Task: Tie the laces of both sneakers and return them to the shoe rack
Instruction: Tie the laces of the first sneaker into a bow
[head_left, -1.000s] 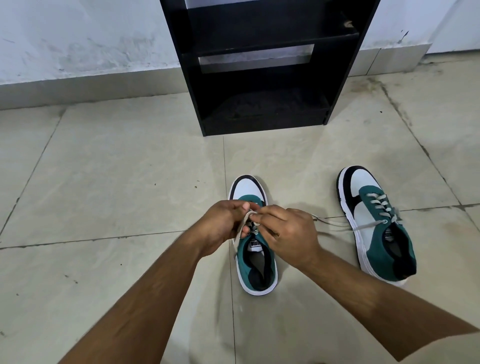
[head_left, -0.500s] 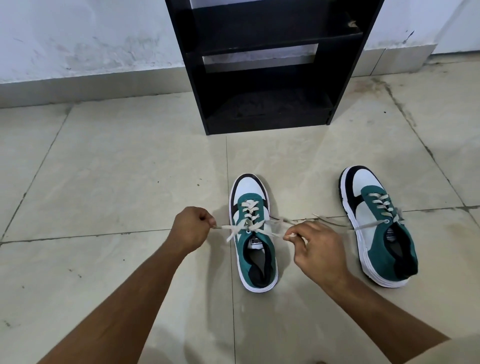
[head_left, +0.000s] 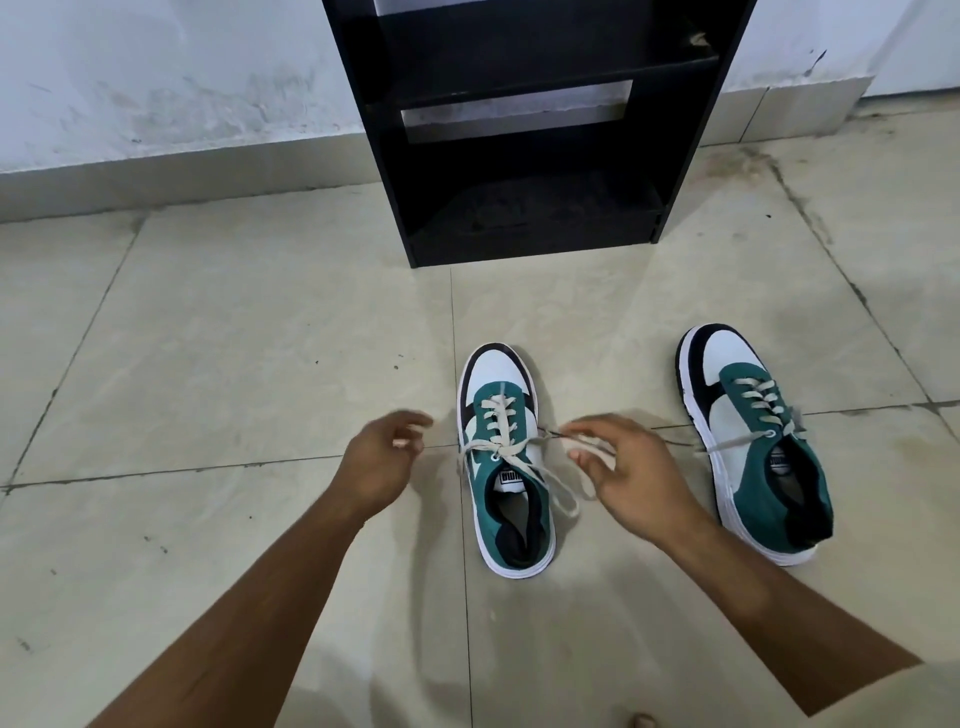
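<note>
The near sneaker (head_left: 506, 467) sits on the floor (head_left: 234, 338) before the shoe rack (head_left: 530, 130), its laces (head_left: 524, 457) apparently knotted; both the left hand (head_left: 379, 462) and right hand (head_left: 623, 467) hang spread, holding nothing; next, I judge, snug the second sneaker (head_left: 753, 447), pulling its loose lace ends evenly.

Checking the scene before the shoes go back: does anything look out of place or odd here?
Yes. The right sneaker lies untied, one lace trailing over its side toward the floor. The rack holds no shoes on its visible shelves; its bottom shelf looks dusty.
</note>
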